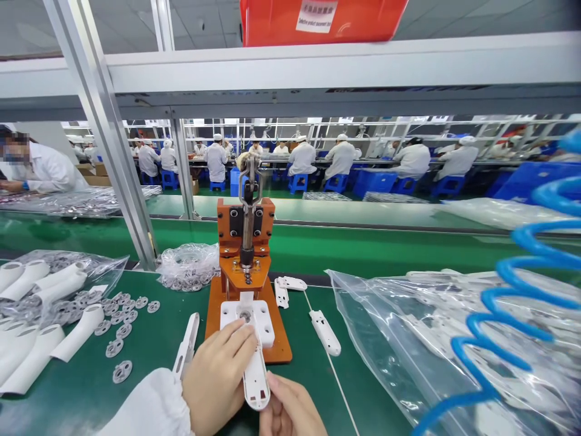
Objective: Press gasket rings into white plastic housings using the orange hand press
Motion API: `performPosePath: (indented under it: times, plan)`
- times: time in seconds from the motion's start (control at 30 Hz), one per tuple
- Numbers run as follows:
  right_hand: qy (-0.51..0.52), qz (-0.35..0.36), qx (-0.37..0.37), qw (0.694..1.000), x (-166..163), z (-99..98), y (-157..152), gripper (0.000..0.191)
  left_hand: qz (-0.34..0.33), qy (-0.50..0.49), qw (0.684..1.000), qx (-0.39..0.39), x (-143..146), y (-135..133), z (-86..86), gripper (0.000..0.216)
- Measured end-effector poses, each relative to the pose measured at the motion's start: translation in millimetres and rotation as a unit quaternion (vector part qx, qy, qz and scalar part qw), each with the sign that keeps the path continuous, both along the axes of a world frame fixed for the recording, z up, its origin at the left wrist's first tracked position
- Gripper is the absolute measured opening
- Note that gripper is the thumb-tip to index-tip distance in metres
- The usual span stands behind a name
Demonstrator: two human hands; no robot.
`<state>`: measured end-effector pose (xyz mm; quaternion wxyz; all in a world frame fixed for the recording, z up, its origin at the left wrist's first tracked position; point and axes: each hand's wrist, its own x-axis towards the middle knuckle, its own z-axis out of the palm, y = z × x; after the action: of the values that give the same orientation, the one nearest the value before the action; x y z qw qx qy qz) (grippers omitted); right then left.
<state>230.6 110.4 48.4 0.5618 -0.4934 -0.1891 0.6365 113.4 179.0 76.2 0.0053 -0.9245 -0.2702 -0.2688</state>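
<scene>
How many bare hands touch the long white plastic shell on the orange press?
2: the left hand lies on the far end of the long white plastic shell; the right hand holds its near end.

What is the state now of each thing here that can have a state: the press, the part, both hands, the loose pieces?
Press lever, raised, upright.
Press ram, up, apart from the part.
White housing, lying in the press nest.
Left hand, fingers laid on the housing.
Right hand, gripping the housing's near end.
Gray discs, loose on the table.
Blue hose, coiled, hanging.
</scene>
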Motion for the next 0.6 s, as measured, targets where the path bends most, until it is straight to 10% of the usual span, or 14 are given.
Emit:
performPosePath:
  times: [0.13,0.23,0.43,0.6]
  plan:
    - [-0.117,-0.033,0.041,0.992,15.4,17.0,4.1,0.052,-0.003,0.02,1.0,-0.024,0.9,5.5,1.7,0.037]
    - [-0.189,-0.131,0.202,0.952,29.8,46.8,15.1,0.035,-0.022,0.044,0.998,-0.028,1.7,7.6,8.7,0.035]
    - [-0.233,-0.177,0.431,0.854,43.9,158.6,82.2,0.005,-0.053,0.052,0.996,-0.053,1.0,11.8,16.9,0.027]
    - [-0.181,-0.094,0.405,0.891,32.0,243.9,153.7,0.016,-0.065,0.052,0.993,-0.083,-3.2,17.2,7.7,0.03]
